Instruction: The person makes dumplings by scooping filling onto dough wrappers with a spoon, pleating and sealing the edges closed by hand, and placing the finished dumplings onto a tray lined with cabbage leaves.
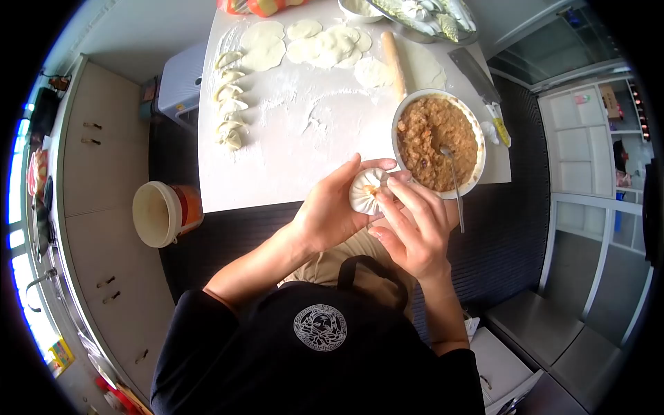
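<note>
A round pleated dumpling [364, 191] with filling showing at its centre rests in my left hand [325, 204], whose fingers curl around it. At the dumpling's right edge, the fingertips of my right hand [415, 228] touch the dough. Just beyond my hands, on the table's near right, stands a bowl of brown minced filling [429, 135] with a metal spoon [453, 180] leaning out over its rim. Finished dumplings [230, 104] form a column along the table's left side. Flat dough wrappers [332, 47] overlap at the back.
A rolling pin [394, 66] lies behind the bowl, with a cleaver [476, 75] and a yellow-handled knife [499, 124] to its right. The floury table [290, 159] ends just before my body. A plate of vegetables [432, 21] stands at the back; a bucket [158, 214] sits on the floor at left.
</note>
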A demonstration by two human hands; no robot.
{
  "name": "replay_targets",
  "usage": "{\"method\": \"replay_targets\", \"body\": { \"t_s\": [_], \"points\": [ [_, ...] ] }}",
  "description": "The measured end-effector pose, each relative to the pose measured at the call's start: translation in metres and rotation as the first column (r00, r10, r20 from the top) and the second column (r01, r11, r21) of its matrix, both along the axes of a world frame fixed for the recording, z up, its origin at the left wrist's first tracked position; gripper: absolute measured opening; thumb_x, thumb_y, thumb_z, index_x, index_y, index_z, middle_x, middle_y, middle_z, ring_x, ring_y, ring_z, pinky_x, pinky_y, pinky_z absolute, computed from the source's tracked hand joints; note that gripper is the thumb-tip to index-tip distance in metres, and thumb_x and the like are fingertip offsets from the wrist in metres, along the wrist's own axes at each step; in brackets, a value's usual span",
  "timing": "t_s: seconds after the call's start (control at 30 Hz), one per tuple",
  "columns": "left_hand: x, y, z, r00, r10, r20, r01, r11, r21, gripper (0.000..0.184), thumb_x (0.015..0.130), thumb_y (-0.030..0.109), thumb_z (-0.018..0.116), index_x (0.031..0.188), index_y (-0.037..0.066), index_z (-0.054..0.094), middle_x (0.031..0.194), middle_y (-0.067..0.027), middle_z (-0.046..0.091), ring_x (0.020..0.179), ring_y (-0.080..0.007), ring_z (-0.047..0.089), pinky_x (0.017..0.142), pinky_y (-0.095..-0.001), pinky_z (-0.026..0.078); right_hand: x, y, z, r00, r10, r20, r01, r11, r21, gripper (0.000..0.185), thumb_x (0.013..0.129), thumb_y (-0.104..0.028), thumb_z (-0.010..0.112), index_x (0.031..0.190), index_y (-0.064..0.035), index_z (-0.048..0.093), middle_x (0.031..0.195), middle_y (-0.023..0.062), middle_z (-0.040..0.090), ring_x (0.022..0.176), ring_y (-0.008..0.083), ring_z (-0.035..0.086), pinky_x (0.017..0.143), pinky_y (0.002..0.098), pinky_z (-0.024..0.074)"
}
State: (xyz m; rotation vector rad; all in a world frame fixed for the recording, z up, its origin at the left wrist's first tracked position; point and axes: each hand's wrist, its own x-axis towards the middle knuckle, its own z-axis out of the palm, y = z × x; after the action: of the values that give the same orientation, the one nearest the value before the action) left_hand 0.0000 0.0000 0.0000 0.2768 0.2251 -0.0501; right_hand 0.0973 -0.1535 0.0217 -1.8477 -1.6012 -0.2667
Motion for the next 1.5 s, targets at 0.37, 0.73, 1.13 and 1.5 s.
{"method": "replay_targets", "body": {
  "t_s": [0.37, 0.73, 1.13, 1.5],
  "points": [
    [0.013, -0.009, 0.008, 0.983, 0.166, 0.079, -0.146, 0.966, -0.215, 0.055, 0.106, 0.044, 0.023, 0.135, 0.003, 0.044, 0.137, -0.0127, 0.051, 0.126, -0.0252, 0.050, 0.111, -0.0432, 0.036, 0.004, 0.015, 0.019, 0.990, -0.090, -0.113, 0.102, 0.989, 0.106, 0.042, 0.082, -0.020, 0.074, 0.115, 0.0047, 0.064, 0.127, 0.0156, 0.060, 0.115, 0.0325, 0.059, 0.100, 0.0442, 0.0458],
    [0.030, -0.012, 0.012, 0.976, 0.215, -0.041, -0.218, 0.944, -0.247, 0.062, 0.105, 0.049, 0.017, 0.142, 0.005, 0.040, 0.139, -0.0116, 0.050, 0.128, -0.0276, 0.047, 0.111, -0.0440, 0.035, 0.016, 0.031, 0.025, 0.978, -0.124, -0.169, 0.105, 0.988, -0.113, 0.073, 0.072, -0.014, 0.082, 0.136, 0.0006, 0.049, 0.133, 0.0174, 0.055, 0.120, 0.0336, 0.056, 0.101, 0.0428, 0.0456],
    [0.137, 0.060, 0.028, 0.961, 0.202, 0.188, -0.208, 0.978, 0.012, 0.071, 0.098, 0.063, 0.030, 0.139, 0.005, 0.036, 0.134, -0.0166, 0.048, 0.124, -0.0300, 0.049, 0.106, -0.0484, 0.036, 0.147, 0.107, 0.053, 0.888, -0.030, -0.459, -0.056, 0.983, -0.173, 0.049, 0.078, -0.018, 0.076, 0.121, 0.0006, 0.062, 0.114, 0.0179, 0.064, 0.104, 0.0295, 0.064, 0.091, 0.0355, 0.0494],
    [0.262, 0.200, 0.031, 0.981, 0.183, 0.061, -0.192, 0.903, 0.385, 0.082, 0.099, 0.060, 0.034, 0.148, -0.005, 0.021, 0.136, -0.0237, 0.044, 0.128, -0.0362, 0.043, 0.115, -0.0510, 0.028, 0.305, 0.248, 0.029, 0.646, -0.119, -0.754, -0.089, 0.969, -0.229, 0.040, 0.080, -0.020, 0.072, 0.115, -0.0017, 0.068, 0.101, 0.0127, 0.071, 0.090, 0.0175, 0.067, 0.076, 0.0292, 0.0521]
  ]
}}
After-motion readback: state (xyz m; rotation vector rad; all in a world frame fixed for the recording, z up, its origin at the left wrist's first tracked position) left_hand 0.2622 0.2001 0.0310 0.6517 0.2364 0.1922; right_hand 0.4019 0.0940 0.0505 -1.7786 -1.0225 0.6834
